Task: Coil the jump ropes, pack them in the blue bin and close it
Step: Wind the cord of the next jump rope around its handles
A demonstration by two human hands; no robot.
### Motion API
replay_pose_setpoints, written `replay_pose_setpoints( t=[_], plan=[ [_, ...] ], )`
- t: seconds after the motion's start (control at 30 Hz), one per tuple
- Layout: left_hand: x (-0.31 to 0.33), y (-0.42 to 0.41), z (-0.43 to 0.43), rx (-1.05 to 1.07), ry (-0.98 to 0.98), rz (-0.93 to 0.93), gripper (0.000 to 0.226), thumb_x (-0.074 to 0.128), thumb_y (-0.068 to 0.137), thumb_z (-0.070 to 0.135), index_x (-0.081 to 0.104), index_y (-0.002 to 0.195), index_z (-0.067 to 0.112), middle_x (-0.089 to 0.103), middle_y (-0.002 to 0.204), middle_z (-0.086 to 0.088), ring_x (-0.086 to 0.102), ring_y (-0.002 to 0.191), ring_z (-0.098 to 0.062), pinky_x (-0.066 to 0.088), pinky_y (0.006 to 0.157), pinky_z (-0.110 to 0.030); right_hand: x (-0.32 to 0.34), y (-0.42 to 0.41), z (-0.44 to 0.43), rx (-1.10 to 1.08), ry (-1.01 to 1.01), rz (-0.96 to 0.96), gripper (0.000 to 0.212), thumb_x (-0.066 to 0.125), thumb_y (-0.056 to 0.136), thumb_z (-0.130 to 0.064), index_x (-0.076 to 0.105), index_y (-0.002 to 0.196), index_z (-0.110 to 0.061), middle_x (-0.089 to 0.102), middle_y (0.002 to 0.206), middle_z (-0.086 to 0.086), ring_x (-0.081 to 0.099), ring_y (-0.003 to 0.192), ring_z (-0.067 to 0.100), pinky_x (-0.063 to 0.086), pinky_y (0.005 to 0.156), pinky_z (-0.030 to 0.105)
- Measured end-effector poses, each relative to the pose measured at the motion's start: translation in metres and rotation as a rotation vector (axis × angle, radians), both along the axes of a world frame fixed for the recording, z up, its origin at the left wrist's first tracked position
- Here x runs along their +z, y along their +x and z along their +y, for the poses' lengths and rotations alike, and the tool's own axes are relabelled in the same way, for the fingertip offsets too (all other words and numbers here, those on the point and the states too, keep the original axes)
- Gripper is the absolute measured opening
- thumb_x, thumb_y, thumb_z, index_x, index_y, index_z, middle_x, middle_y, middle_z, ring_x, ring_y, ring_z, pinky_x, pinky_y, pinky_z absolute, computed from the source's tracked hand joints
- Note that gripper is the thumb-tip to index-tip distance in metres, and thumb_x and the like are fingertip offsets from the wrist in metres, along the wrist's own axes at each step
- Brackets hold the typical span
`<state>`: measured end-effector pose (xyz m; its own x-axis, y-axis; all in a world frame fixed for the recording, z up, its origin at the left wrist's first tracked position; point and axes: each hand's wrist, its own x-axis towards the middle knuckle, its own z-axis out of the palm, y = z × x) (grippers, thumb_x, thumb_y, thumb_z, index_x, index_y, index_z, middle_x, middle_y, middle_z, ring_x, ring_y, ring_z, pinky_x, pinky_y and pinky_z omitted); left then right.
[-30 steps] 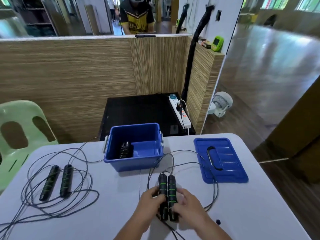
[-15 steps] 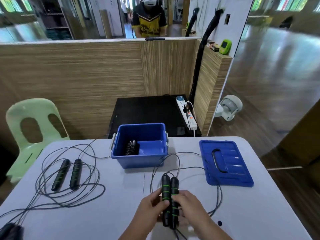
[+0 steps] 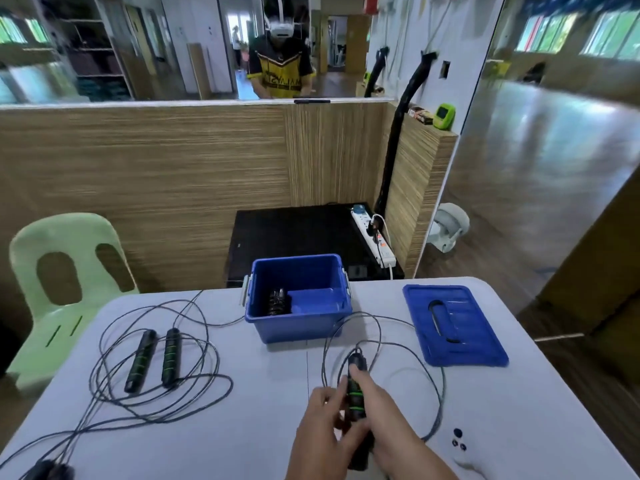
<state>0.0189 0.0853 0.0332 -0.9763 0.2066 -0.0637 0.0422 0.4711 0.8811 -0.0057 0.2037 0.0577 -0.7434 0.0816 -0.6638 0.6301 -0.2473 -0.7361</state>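
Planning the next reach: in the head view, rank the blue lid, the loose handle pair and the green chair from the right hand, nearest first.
1. Blue lid, just ahead and right of the right hand.
2. Loose handle pair, well to the left.
3. Green chair, farthest left, past that pair.

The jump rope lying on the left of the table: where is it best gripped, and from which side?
Probably from above, one hand around the middles of both handles together: they lie flat, side by side, nearly parallel, while the cable sprawls in loose loops.
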Motion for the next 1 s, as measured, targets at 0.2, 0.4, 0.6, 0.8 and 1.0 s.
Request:
replay_pose_setpoints(
  t=[0.2,0.4,0.6,0.8,1.0],
  plan=[
    [0.015,0.021,-0.042,-0.078,-0.095,0.100,0.069,0.029,0.081,0.071,0.033,0.148,0.059,0.039,0.126,0.024,0.056,0.101,0.005,0.046,0.085,-0.009,0.019,0.024,-0.042,-0.126,-0.228,-0.090,0.042,0.073,0.080,-0.049,0.071,0.079,-0.007,0.069,0.083,0.018,0.069,0.081,0.033,0.054,0.083,0.043],
    [0.016,0.034,-0.077,-0.165,-0.107,0.244,0.053,0.032,0.087,0.051,0.041,0.137,0.068,0.044,0.122,0.027,0.058,0.096,0.002,0.047,0.084,-0.012,0.038,0.041,-0.067,-0.080,-0.046,-0.012,0.035,0.076,0.077,-0.043,0.070,0.074,-0.008,0.065,0.070,0.014,0.065,0.069,0.029,0.051,0.071,0.039],
    [0.029,0.036,-0.094,-0.059,0.005,0.326,0.039,0.051,0.082,0.023,0.075,0.107,0.042,0.065,0.098,0.021,0.064,0.089,0.007,0.048,0.079,-0.010,0.069,0.050,-0.072,0.103,0.290,0.083,0.028,0.071,0.075,-0.034,0.065,0.086,-0.009,0.058,0.068,0.011,0.055,0.059,0.026,0.047,0.057,0.035],
    [0.072,0.022,-0.100,0.102,0.097,0.398,0.024,0.067,0.087,0.019,0.072,0.086,0.043,0.067,0.088,0.018,0.065,0.086,-0.004,0.046,0.068,-0.009,0.107,0.051,-0.051,0.501,1.030,0.341,0.026,0.063,0.073,-0.050,0.052,0.085,-0.029,0.061,0.080,-0.007,0.063,0.083,0.019,0.046,0.068,0.034],
    [0.114,0.011,-0.089,-0.031,-0.001,0.457,0.056,0.068,0.081,0.032,0.054,0.135,0.039,0.052,0.131,0.028,0.047,0.127,0.005,0.035,0.099,-0.004,0.137,0.048,-0.022,0.719,1.510,0.574,0.047,0.058,0.068,-0.057,0.045,0.108,-0.036,0.063,0.100,-0.008,0.061,0.087,0.018,0.040,0.062,0.033]
  ],
)
